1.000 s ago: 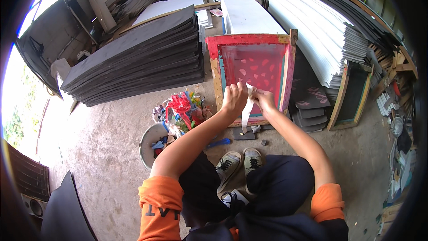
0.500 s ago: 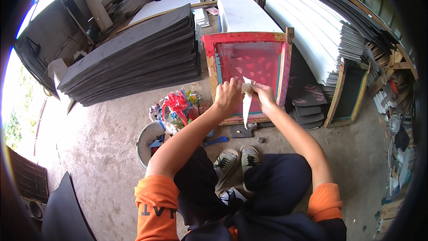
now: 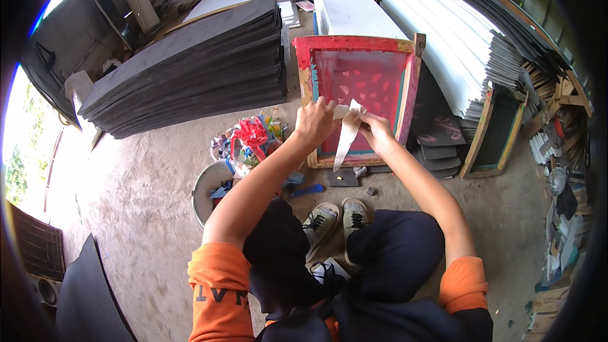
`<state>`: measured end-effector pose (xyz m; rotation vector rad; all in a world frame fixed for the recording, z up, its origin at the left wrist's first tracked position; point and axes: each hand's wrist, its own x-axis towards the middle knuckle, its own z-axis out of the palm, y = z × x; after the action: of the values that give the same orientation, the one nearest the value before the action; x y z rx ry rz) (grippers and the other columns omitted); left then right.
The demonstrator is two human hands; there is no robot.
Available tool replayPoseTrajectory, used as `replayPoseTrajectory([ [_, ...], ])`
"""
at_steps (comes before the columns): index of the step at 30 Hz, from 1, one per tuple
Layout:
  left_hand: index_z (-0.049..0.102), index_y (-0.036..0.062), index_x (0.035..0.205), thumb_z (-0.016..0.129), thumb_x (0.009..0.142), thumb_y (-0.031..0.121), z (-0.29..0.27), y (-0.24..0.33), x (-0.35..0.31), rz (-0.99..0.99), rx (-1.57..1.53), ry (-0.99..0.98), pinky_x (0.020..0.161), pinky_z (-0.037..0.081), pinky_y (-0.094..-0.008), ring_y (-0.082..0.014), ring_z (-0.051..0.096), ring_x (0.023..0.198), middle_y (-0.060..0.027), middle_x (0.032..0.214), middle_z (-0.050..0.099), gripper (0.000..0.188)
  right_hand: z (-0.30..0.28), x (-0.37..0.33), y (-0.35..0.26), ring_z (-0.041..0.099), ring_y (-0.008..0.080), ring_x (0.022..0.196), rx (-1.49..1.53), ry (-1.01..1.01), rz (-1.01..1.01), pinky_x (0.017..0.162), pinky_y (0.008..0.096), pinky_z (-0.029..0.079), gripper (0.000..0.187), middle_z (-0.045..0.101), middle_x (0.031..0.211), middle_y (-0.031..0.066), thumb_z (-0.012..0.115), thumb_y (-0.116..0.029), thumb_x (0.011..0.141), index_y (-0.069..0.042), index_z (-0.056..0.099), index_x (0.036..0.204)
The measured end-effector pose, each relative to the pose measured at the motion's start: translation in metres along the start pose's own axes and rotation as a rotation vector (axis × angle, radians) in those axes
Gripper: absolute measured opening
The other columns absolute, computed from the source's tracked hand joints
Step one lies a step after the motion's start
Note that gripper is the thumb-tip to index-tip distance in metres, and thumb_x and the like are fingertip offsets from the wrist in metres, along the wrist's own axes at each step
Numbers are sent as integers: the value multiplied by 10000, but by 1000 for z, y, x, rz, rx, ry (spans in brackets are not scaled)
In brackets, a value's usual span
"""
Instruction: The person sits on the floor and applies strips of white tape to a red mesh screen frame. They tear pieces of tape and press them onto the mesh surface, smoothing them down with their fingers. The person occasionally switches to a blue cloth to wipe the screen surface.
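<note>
- Head view: the left hand (image 3: 315,123), fingers curled, pinches one end of a cream strip (image 3: 346,141).
- The right hand (image 3: 377,132) pinches the strip too; a pointed tail dangles between both hands.
- The strip is held up before a red-edged framed screen (image 3: 354,44).
- A blue object (image 3: 307,190) lies on the floor (image 3: 145,183).

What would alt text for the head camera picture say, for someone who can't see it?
A person's left hand and right hand hold a pale strip that tapers downward, before a red-topped wooden frame with a translucent panel. To the left are colourful scraps and a round tub; farther back, stacks of dark sheets and white sheets.
</note>
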<state>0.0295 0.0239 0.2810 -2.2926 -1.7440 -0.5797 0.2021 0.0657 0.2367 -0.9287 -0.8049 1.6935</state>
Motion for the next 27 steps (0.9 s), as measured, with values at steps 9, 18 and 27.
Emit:
replayPoseTrajectory([
  [9, 573, 108, 1040, 672, 752, 312, 10, 3, -5, 93, 204, -123, 678, 502, -378, -242, 610, 872, -70, 930, 556, 366, 5, 2, 12, 607, 198, 944, -24, 9, 99, 869, 356, 513, 215, 611, 1017, 119, 553, -84, 885, 47, 581, 1053],
  [18, 585, 109, 896, 595, 740, 171, 33, 14, -17, 233, 423, 93, 691, 415, -317, -181, 536, 805, -38, 851, 530, 168, -7, -2, 27, 589, 197, 905, -118, 9, 165, 862, 346, 492, 164, 610, 956, 108, 540, -42, 867, 46, 592, 995],
  [27, 592, 111, 886, 572, 763, 172, 42, 15, -13, 214, 380, 111, 687, 401, -314, -172, 520, 796, -27, 836, 520, 138, -14, 5, 29, 613, 203, 883, -116, 33, 116, 836, 351, 505, 206, 629, 953, 118, 549, -27, 836, 56, 597, 1019],
])
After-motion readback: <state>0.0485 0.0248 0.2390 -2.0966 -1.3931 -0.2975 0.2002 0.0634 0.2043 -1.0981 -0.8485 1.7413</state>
